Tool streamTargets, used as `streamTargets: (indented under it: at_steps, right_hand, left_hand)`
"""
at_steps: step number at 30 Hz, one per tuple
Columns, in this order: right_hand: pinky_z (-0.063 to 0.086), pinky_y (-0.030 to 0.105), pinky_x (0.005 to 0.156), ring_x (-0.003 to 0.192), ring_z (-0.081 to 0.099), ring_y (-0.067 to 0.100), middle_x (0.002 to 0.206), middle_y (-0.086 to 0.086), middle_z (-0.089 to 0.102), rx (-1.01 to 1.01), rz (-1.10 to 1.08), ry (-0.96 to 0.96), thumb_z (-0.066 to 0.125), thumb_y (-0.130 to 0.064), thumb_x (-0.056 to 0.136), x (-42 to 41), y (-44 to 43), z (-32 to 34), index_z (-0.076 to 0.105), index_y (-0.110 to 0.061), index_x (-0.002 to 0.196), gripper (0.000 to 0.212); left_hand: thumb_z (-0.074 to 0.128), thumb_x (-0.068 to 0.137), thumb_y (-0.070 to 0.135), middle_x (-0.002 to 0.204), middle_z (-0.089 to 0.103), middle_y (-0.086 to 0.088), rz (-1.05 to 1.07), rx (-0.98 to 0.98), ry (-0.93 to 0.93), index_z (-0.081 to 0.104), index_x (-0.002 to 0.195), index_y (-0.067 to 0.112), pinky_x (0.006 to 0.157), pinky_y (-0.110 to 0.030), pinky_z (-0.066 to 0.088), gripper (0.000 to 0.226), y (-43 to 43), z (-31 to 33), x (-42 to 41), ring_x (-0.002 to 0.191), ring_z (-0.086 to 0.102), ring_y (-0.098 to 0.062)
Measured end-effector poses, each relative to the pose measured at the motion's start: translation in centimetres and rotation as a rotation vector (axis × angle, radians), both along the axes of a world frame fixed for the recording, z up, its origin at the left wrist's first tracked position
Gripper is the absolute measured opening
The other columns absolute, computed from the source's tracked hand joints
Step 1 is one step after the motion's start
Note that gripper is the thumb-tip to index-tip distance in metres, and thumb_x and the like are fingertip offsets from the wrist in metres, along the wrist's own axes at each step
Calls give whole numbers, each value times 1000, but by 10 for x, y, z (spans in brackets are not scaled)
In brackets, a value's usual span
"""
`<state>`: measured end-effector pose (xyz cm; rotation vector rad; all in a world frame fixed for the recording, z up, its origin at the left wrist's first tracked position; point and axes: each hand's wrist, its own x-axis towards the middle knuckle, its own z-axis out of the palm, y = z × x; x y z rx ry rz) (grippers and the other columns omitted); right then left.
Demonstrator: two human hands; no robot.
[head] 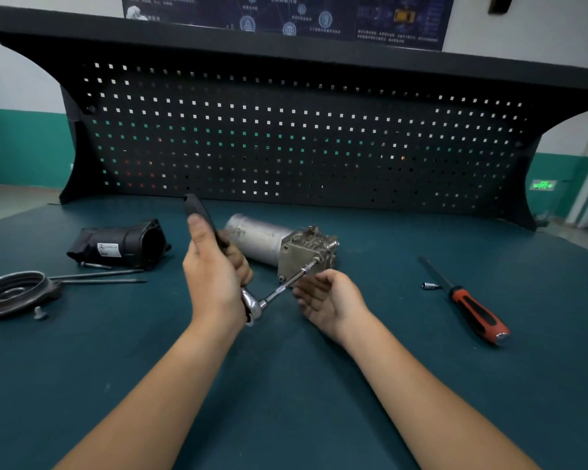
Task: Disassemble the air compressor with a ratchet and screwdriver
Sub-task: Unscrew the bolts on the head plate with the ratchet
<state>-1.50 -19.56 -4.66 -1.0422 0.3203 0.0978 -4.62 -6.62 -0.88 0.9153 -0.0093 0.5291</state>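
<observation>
The air compressor [279, 244] lies on its side in the middle of the tabletop [286, 385], just beyond our hands. Its smooth silver cylinder points back and to the left, and its blocky cast-metal end is turned toward the right.

The ratchet [253, 305] is fitted to that metal end. A thin extension bar [286, 284] runs from the shiny ratchet head up and to the right, and its tip sits on a bolt at the near face of the block. The black ratchet handle [197, 210] stands up and away from us.

Our left hand [214, 269] is wrapped around the handle, with the thumb laid along its near side and the fingers curled round the far side. Our right hand [326, 296] is turned palm up just beside the extension bar, fingers loosely curved and spread. We cannot tell whether the fingertips touch the bar, but they do not clamp it.

Well to the right lies the screwdriver [469, 307], its red and black handle toward us and its dark shaft pointing away and left. A small silver socket [428, 285] rests just beside the shaft.

To the left of the compressor sits a black plastic housing [119, 245] with a white label, open end facing right. Two long thin bolts [99, 278] lie side by side in front of it, and a shorter screw [95, 265] lies near them. At the far left edge is a round metal cover [11, 295], with a small bolt [39, 313] just beside it.

A black pegboard [286, 137] rises behind the tabletop, and a dark poster [286, 15] hangs on the wall above.
</observation>
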Motion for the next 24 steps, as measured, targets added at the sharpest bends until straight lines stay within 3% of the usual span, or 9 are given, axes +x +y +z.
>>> streamTargets:
  at_steps: [2, 5, 10, 12, 15, 17, 18, 20, 24]
  right_hand:
    - [51, 20, 48, 51, 65, 17, 62, 8, 68, 177, 55, -69, 37, -8, 92, 3, -2, 1, 56, -7, 80, 22]
    - [55, 24, 53, 56, 69, 17, 65, 9, 71, 248, 120, -155, 37, -10, 97, 6, 1, 0, 56, -4, 89, 22]
    - [55, 21, 49, 50, 67, 16, 57, 9, 68, 182, 124, -176, 39, -7, 97, 6, 3, 2, 56, 2, 80, 26]
    - [54, 20, 47, 49, 66, 14, 55, 8, 67, 155, 92, -160, 40, -7, 97, 5, 4, 6, 55, 0, 77, 25]
    - [51, 18, 48, 56, 65, 6, 67, 7, 67, 28, 114, -198, 43, -5, 95, -15, -6, 9, 55, -3, 79, 20]
    - [45, 12, 40, 44, 60, -1, 51, 1, 64, -38, 105, -257, 61, -9, 84, -30, -14, 7, 58, 5, 70, 20]
    - [45, 11, 40, 43, 60, -1, 48, -3, 63, -33, 100, -265, 66, -12, 81, -30, -16, 5, 62, 13, 78, 26]
    - [50, 13, 53, 55, 62, 7, 66, 1, 67, -6, 92, -233, 49, -11, 93, -17, -12, 3, 59, 7, 106, 25]
    - [52, 17, 48, 52, 67, 12, 63, 6, 70, 133, 111, -131, 41, -14, 96, 9, -2, 0, 59, -6, 86, 22]
  left_hand:
    - [27, 98, 51, 37, 21, 12, -16, -120, 61, 34, 68, 17, 34, -12, 17, 45, 3, -1, 3, 30, 17, -5]
    - [28, 97, 52, 36, 20, 11, -25, -262, 118, 33, 68, 17, 33, -12, 16, 46, 6, -2, 5, 29, 16, -6]
    - [26, 99, 48, 37, 23, 12, -10, -76, 19, 34, 69, 17, 33, -13, 19, 44, -4, -3, 3, 30, 18, -5]
    - [34, 98, 42, 36, 30, 10, -40, 161, -142, 36, 66, 18, 34, -14, 23, 40, -12, -5, -6, 31, 24, -2]
    - [51, 78, 40, 59, 58, 13, -169, 987, -482, 55, 77, 25, 53, -16, 39, 15, -25, -17, -24, 53, 48, 4]
    - [47, 78, 48, 71, 54, 10, -322, 1380, -590, 55, 86, 19, 58, -16, 34, 31, -34, -27, -30, 64, 44, 2]
    - [47, 78, 48, 70, 50, 9, -315, 1355, -585, 54, 85, 16, 57, -13, 33, 34, -38, -25, -32, 62, 41, 1]
    - [46, 76, 46, 63, 51, 10, -229, 1053, -558, 54, 79, 10, 52, -11, 33, 38, -40, -19, -32, 54, 39, 0]
    - [47, 89, 51, 39, 35, 9, -192, 230, -210, 38, 68, 17, 35, -14, 24, 41, -25, -2, -20, 33, 27, -2]
